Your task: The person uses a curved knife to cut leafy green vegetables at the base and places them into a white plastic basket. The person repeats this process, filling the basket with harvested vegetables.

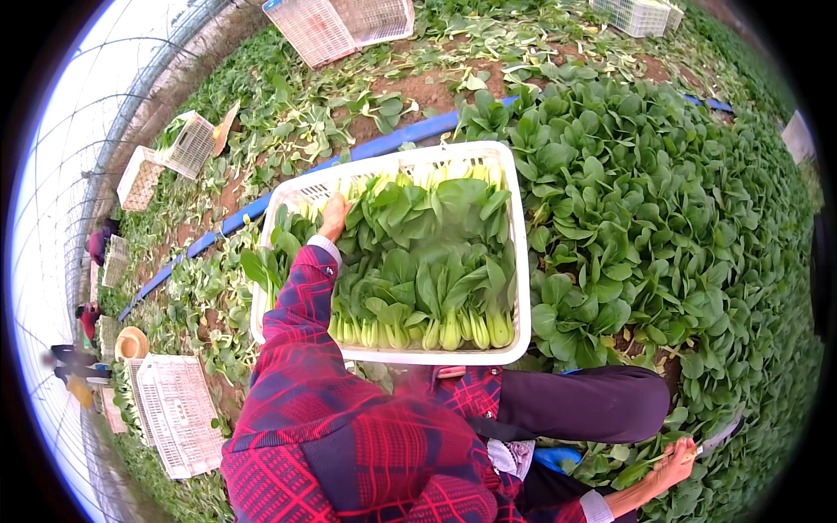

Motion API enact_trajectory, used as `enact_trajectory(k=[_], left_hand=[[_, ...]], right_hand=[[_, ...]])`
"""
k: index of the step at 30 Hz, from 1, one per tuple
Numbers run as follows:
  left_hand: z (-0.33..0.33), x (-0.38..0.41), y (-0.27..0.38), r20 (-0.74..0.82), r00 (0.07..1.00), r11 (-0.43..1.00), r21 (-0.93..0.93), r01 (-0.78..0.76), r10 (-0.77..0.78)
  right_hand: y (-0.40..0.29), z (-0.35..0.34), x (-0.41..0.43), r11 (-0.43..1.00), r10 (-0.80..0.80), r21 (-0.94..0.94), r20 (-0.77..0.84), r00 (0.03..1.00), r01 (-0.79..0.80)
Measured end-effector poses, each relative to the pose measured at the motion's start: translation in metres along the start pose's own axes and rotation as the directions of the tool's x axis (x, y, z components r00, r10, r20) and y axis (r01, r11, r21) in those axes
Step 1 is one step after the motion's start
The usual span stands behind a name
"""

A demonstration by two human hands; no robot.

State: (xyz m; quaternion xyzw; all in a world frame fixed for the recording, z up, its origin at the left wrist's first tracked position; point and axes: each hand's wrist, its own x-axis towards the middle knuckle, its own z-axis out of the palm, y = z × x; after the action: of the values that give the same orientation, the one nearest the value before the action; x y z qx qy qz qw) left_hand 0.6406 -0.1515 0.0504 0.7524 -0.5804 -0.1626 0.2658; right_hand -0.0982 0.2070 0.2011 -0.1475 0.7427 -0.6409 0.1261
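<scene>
A white plastic crate stands before me, lined with heads of bok choy, their pale bases along the near and far sides and leaves towards the middle. My left hand reaches into its far left part, against the bok choy bases there; whether the fingers grip any is hidden. At the lower right, away from the crate, my right hand is closed around the handle of a knife, its blade pointing up and right over the growing plants. Some green leaves show beside that hand.
Dense bok choy grows on the right. A blue flat hose runs behind the crate over soil and cut leaves. Crates stand at left, one bearing a straw hat; another crate lies at the top. People are at far left.
</scene>
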Motion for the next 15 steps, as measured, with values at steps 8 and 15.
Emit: enact_trajectory(k=[8,15], left_hand=[[-0.009,0.001,0.013,0.028,0.996,0.853,0.516,-0.084,0.081],[-0.012,0.030,0.019,0.203,0.978,0.790,0.593,-0.159,0.044]], right_hand=[[0.006,-0.004,-0.004,0.999,0.037,-0.024,0.023,0.999,-0.037],[0.003,0.010,-0.012,0.999,0.046,0.004,0.022,0.999,-0.046]])
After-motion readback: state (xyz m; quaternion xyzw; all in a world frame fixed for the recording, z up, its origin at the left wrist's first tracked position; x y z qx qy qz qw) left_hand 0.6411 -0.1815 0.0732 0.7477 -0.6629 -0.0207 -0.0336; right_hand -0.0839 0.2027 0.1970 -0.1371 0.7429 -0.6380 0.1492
